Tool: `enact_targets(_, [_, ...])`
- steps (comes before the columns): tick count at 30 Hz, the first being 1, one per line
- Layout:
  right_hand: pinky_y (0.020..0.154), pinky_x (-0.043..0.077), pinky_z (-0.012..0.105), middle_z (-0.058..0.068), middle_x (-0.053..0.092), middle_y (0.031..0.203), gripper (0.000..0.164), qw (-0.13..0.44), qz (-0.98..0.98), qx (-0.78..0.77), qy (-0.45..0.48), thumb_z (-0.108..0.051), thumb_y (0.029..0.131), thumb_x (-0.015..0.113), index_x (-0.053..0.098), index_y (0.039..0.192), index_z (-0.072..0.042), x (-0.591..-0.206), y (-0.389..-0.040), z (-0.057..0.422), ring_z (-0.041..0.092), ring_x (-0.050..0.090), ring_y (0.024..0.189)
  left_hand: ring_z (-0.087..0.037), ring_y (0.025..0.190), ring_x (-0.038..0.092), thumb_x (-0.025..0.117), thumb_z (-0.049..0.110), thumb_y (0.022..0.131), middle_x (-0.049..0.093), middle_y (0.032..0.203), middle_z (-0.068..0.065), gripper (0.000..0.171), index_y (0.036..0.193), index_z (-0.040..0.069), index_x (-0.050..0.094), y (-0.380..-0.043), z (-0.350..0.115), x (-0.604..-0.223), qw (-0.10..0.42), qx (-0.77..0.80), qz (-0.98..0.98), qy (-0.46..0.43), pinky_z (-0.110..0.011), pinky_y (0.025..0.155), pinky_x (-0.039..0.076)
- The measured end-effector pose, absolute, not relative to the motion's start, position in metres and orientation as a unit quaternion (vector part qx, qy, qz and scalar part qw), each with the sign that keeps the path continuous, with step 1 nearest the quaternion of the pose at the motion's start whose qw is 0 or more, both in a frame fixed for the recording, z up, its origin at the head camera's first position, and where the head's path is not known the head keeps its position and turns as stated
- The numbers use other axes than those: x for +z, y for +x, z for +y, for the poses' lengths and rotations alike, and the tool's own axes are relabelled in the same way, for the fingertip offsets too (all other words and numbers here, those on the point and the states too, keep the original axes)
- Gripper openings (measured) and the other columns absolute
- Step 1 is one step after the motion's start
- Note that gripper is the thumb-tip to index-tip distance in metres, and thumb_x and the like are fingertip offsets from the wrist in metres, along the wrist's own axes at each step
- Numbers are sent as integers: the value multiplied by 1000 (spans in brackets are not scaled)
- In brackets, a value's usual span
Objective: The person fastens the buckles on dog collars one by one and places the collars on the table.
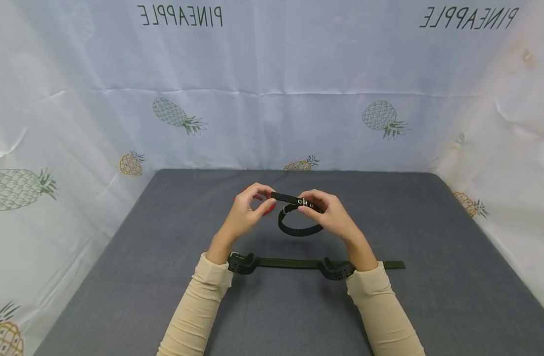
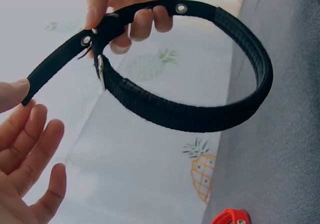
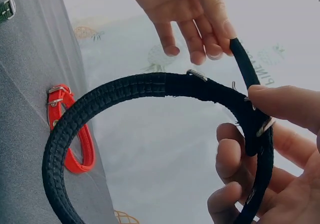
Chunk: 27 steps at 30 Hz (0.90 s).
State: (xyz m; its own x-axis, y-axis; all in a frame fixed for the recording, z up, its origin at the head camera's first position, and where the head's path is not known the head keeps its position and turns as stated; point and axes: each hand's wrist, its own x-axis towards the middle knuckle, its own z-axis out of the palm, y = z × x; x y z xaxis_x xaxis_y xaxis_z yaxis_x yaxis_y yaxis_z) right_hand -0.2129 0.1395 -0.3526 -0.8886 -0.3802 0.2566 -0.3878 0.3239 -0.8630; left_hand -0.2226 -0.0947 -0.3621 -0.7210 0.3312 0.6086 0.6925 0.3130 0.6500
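Observation:
A black dog collar [image 1: 298,231] with metal eyelets, a buckle and a D-ring is held up above the table, bent into a loop. My left hand [image 1: 247,210] pinches the free strap end between thumb and fingertips. At the buckle, my right hand [image 1: 332,215] grips the collar between thumb and fingers. The strap end passes through the buckle and sticks out towards the left hand. In the right wrist view, the padded inner side of the collar [image 3: 115,88] shows, and the right fingers [image 3: 229,154] lie inside the loop by the buckle.
A red collar [image 3: 89,149], fastened in a loop, lies on the grey table [image 1: 165,237] behind the left hand. A dark green strap [image 1: 290,263] stretches across the table under both wrists. White pineapple-print cloth [image 1: 263,128] hangs behind and at both sides.

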Motion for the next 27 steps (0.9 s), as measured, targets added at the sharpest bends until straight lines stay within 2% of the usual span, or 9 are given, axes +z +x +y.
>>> enact_targets(7, [60,43,23,12,60,86,21,10,-811,535,235,-7,93,62,62,112,-1,-350,-212,140,18,53,66,-26,94,60,67,-5,86,64,98,-18,19,104,-4,62,-225,-97,-361,199,-497,-781,-322,-43,80,54])
enact_targets(12, [58,41,24,5,57,81,19,15,-808,538,240,-7,93,61,61,111,0,-349,-211,139,13,50,63,-24,94,60,65,-6,86,64,99,-18,20,106,-4,62,-223,-96,-361,188,-508,-776,-322,-31,82,54])
enact_targets(17, [57,41,24,3,54,77,17,19,-803,542,248,-6,94,60,61,110,1,-350,-211,139,5,47,61,-20,95,59,64,-7,86,62,100,-18,23,108,-4,62,-223,-96,-362,183,-519,-771,-320,-30,83,54])
enact_targets(22, [59,41,24,2,54,79,18,23,-798,547,250,-5,94,59,60,110,1,-352,-211,140,12,50,62,-16,93,59,66,-3,86,62,100,-17,27,113,-1,62,-223,-96,-365,171,-527,-771,-315,-26,83,53])
enact_targets(27, [61,42,24,1,56,81,20,27,-796,554,241,-6,94,59,60,112,1,-351,-210,140,20,53,65,-4,91,59,65,1,89,64,102,-20,24,112,-3,62,-224,-93,-369,134,-561,-765,-288,-23,82,51])
